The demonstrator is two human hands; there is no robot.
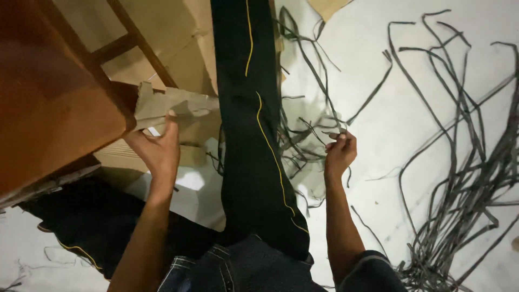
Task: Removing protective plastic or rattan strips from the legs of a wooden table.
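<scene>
L hand (158, 148) grips cardboard piece (173, 108); R hand (340, 150) pinches grey strips (311, 130).

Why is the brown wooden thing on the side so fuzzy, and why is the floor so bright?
In the head view, the wooden furniture sits very near the camera, so it looks soft and blurry; the white floor catches strong light and looks washed out; the dark trouser leg shows almost no detail; the left hand on the cardboard and the right hand pinching thin strips look fairly sharp.

White floor (411, 108) brightly lit; brown wooden furniture (48, 97) at left.
</scene>
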